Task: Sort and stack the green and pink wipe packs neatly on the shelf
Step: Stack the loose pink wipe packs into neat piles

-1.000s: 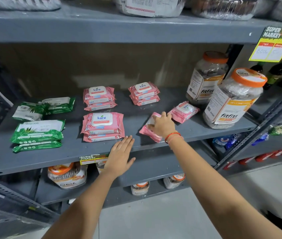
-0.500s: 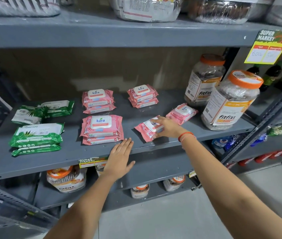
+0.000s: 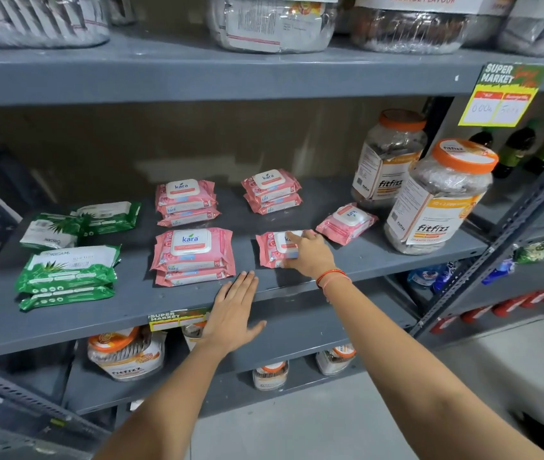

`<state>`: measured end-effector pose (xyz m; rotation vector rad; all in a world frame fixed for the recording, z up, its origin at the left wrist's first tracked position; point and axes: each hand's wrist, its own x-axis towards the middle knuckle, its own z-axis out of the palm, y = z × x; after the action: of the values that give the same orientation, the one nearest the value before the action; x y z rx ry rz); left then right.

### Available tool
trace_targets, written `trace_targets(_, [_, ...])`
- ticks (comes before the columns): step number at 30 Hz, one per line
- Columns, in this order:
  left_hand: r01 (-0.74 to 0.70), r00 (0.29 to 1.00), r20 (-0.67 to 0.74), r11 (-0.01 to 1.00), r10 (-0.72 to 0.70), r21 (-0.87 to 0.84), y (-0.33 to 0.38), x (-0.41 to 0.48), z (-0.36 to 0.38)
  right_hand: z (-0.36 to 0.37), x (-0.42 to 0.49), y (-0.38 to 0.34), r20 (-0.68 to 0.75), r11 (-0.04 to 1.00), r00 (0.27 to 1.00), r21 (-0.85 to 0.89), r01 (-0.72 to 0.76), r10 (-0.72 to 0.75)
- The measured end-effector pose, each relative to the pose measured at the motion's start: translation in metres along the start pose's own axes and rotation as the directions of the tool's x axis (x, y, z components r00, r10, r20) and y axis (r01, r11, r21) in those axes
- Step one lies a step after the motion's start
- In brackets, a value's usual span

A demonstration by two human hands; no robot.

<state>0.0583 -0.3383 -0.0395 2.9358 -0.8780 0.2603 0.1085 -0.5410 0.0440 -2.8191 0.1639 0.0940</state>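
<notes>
On the grey shelf (image 3: 383, 260), a pink wipe pack (image 3: 272, 249) lies flat near the front, and my right hand (image 3: 310, 254) grips its right side from above. My left hand (image 3: 234, 310) rests flat and open on the shelf's front edge, holding nothing. Pink stacks stand at front centre (image 3: 194, 254), back centre (image 3: 186, 202) and back right (image 3: 270, 190). One loose pink pack (image 3: 345, 224) lies askew to the right. On the left are a green stack (image 3: 68, 275) and two loose green packs (image 3: 108, 217), (image 3: 48, 230) behind it.
Two big orange-lidded jars (image 3: 436, 200), (image 3: 387, 157) stand at the shelf's right end. A slanted metal upright (image 3: 509, 234) borders that side. More jars (image 3: 128, 353) sit on the lower shelf, and a yellow price tag (image 3: 503, 94) hangs from the shelf above.
My right hand has laid the tilted pink pack down flat and slid it slightly left, squaring it near the front. My left hand has stayed on the shelf edge.
</notes>
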Motion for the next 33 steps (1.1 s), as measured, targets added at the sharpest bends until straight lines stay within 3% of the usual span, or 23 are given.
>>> trace_targets(3, [-0.002,1.000,0.007,1.000,0.002,-0.002,0.001,0.001,-0.001,-0.014,0.002,0.014,0.068,0.990,0.993,0.113,0.083,-0.091])
trace_targets(5, [-0.005,1.000,0.004,1.000,0.005,0.006,0.000,0.002,0.000,-0.027,0.008,0.025,0.033,0.966,0.995,0.246,0.081,-0.092])
trace_targets(8, [-0.006,1.000,0.000,1.000,0.006,0.013,0.000,0.003,0.000,-0.050,0.021,0.040,-0.111,0.916,0.987,0.397,-0.065,0.118])
trace_targets(12, [-0.008,1.000,0.015,1.000,0.009,-0.009,0.003,0.007,-0.003,-0.063,0.035,0.061,-0.231,0.910,0.899,0.282,-0.303,0.371])
trace_targets(18, [0.002,1.000,0.012,1.000,-0.002,0.020,0.004,0.008,0.000,-0.055,0.060,0.072,-0.134,0.823,0.827,0.271,-0.499,0.546])
trace_targets(22, [0.008,1.000,-0.002,0.999,-0.008,0.031,0.004,0.009,0.001,-0.048,0.077,0.072,-0.114,0.804,0.809,0.256,-0.537,0.577])
trace_targets(24, [0.012,1.000,-0.002,1.000,-0.012,0.029,0.004,0.009,0.002,-0.048,0.083,0.072,-0.105,0.836,0.836,0.192,-0.514,0.538])
trace_targets(29, [0.017,1.000,-0.016,1.000,-0.017,0.003,0.005,0.009,0.002,-0.062,0.096,0.075,0.088,0.882,0.884,0.068,-0.466,0.460])
trace_targets(33, [0.026,0.999,-0.018,1.000,-0.026,-0.016,0.005,0.008,0.001,-0.055,0.097,0.073,0.043,0.859,0.864,0.088,-0.504,0.502])
